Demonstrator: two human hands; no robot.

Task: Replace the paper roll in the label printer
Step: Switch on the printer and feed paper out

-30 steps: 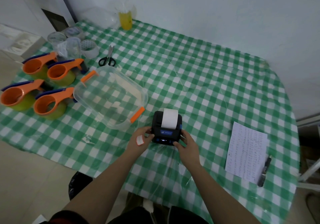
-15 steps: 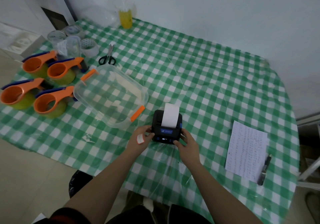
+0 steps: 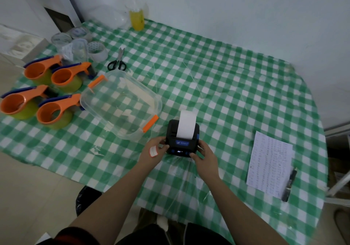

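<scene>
A green-and-white checked cloth covers the tabletop (image 3: 236,78). A clear plastic bin (image 3: 121,102) with orange clips lies left of centre, and a printed sheet (image 3: 269,162) at the right carries rows of text too small to read. The black label printer (image 3: 182,140) stands near the front edge, a blue badge on its face illegible, white paper (image 3: 186,124) rising from its top. The left hand (image 3: 155,152), fingers curled, grips the printer's left side and bears a red-bordered sticker (image 3: 153,151) on its back, blank as far as shows. The right hand (image 3: 205,158) grips the printer's right side.
</scene>
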